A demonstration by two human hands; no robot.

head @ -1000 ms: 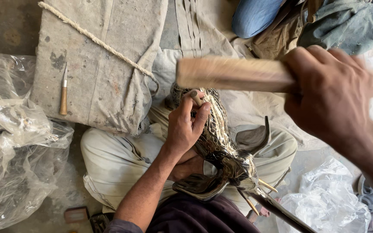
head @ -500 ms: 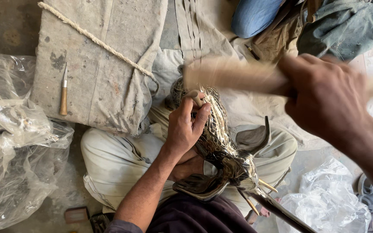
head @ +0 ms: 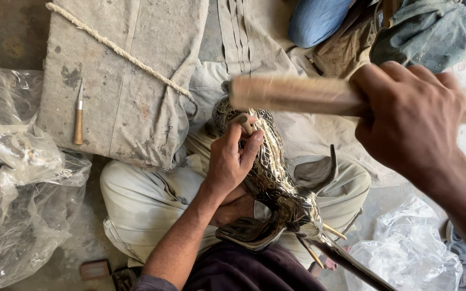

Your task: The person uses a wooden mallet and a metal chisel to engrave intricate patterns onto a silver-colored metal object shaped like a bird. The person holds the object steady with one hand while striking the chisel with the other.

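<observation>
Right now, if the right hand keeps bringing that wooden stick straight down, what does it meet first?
Most likely the small punch pinched in the left hand against the patterned metal figure. The right hand holds the wooden stick just above it, though depth is hard to judge.

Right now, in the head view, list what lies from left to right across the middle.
Clear plastic sheet → small wooden-handled tool on grey cloth → left hand steadying a chisel → patterned metal figure → right hand gripping the wooden mallet.
</observation>
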